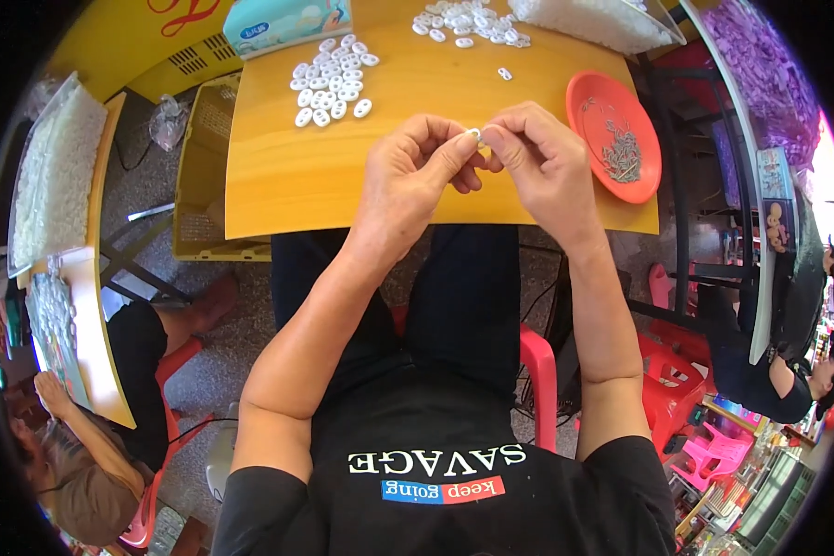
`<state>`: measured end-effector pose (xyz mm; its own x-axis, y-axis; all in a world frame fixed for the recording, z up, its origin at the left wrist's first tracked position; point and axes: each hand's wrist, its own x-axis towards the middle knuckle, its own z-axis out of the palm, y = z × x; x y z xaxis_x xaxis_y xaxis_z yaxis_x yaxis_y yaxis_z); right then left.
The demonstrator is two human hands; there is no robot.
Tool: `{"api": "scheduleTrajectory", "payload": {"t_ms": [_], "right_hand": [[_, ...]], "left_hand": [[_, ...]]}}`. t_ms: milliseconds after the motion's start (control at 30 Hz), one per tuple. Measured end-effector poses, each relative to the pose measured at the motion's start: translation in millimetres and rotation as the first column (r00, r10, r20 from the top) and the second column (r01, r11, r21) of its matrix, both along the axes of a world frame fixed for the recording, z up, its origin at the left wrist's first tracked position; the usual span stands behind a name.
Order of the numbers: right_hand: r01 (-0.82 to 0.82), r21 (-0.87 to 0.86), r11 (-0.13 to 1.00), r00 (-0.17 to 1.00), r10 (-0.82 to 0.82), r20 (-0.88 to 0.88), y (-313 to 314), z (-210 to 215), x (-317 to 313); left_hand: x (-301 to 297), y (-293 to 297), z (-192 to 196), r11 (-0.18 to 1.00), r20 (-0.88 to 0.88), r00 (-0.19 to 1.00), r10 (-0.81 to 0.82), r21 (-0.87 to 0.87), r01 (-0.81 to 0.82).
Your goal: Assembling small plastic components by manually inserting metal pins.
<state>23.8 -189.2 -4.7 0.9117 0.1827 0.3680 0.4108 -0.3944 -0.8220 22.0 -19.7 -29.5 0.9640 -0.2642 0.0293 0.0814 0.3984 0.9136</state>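
Over the near part of the wooden table (278, 185), both my hands meet fingertip to fingertip. My left hand (415, 171) pinches a small white plastic piece (473, 133) between thumb and forefinger. My right hand (545, 167) is closed in a pinch against the same piece; whatever its fingertips hold is too small to make out. On the left of the table lies a pile of white oval pieces with two holes each (332, 79). A red plate (641, 139) at the right carries a heap of small metal pins (622, 153).
More white pieces (468, 20) lie at the far side, with a single one (504, 74) nearer. A tissue box (287, 26) stands at the far left, a tray of white parts (593, 23) at the far right. A yellow crate (195, 185) sits left; other people work at both sides.
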Motion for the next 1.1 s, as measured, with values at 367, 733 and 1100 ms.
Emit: {"api": "scheduleTrajectory", "payload": {"t_ms": [367, 733, 1100], "right_hand": [[0.16, -0.094, 0.983, 0.961, -0.133, 0.242, 19.0, -22.6, 6.3], [0.175, -0.461, 0.87, 0.982, -0.12, 0.146, -27.5, -14.5, 134.3], [0.274, -0.628, 0.729, 0.958, -0.148, 0.245, -11.3, -32.2, 144.0]], "left_hand": [[3.9, -6.5, -20.5, 0.991, 0.014, 0.991, 0.13, 0.022, -0.13], [14.3, 5.4, -26.1, 0.999, 0.019, 0.999, 0.043, -0.013, -0.043], [16.3, 7.8, -29.2, 0.998, 0.008, 1.0, -0.019, -0.053, 0.019]]}}
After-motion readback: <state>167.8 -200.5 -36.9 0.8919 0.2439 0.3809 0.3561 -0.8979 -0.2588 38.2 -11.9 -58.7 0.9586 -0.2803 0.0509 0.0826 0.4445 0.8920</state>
